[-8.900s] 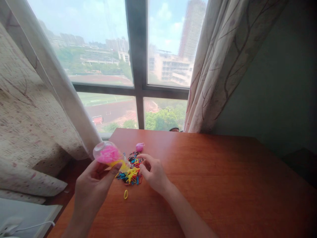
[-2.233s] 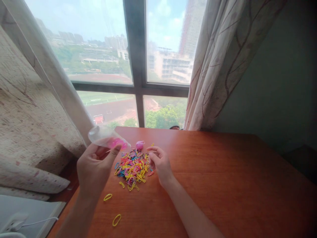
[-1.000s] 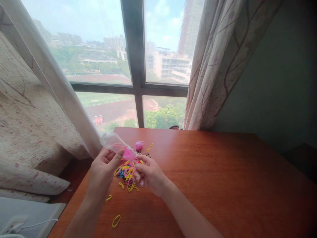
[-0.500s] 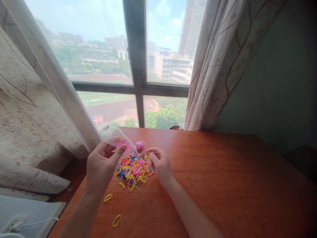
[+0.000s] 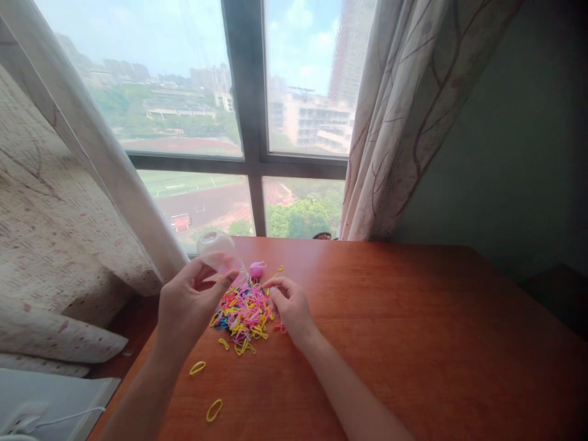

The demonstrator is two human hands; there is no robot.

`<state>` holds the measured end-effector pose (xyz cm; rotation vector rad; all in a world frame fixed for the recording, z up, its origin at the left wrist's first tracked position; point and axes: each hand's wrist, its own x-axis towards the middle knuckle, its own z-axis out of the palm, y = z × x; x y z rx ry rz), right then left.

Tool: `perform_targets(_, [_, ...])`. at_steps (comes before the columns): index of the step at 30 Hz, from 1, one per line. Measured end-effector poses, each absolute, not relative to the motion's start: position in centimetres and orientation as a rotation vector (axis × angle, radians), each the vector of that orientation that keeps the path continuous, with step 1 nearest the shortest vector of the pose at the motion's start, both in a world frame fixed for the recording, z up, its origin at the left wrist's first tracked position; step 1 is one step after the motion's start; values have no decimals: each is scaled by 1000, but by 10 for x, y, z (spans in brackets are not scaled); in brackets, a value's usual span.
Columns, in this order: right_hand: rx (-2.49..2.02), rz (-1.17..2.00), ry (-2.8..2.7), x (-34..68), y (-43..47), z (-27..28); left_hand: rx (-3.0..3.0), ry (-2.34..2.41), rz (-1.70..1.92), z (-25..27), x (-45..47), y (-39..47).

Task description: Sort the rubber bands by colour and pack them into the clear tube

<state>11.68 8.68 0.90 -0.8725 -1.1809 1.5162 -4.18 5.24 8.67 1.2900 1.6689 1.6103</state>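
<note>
My left hand [image 5: 190, 300] is closed around a clear plastic bottle [image 5: 215, 244], tilted so its mouth points down to the right. Pink bands show inside it. Below the mouth lies a pile of small rubber bands [image 5: 245, 315], mostly pink and yellow with some red and blue. My right hand [image 5: 291, 309] is at the pile's right edge, near the mouth, with thumb and fingers bent together in a pinch. Whatever they hold is too small to make out. A round pink piece with a small loop [image 5: 257, 269] rests just behind the pile.
Two loose yellow bands [image 5: 197, 368] lie on the brown wooden table [image 5: 413, 343] near its left edge. Curtains [image 5: 395, 122] hang on both sides of a window beyond the table. At lower left is a white panel [image 5: 59, 398] with a socket and cable.
The bottle is tipped more steeply, with its base farther right. My right hand has shifted slightly left, closer to the bottle's mouth. The whole view has moved a little.
</note>
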Motion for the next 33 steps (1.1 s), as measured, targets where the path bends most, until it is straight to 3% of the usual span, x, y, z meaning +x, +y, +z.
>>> perform_targets(8, [-863,1510,-1192,117,87,7,1336,1685,1587,89,-41,55])
perform_targets(19, [-781,1427,-1352,115,76,16,974,1387,1750,89,-42,57])
perform_targets(26, [-858,1397,-1138,124,91,9,841,1035,1784,87,-51,50])
perform_targets(33, [-799,1452,-1242,125,88,11,885,1013,1753,81,-49,45])
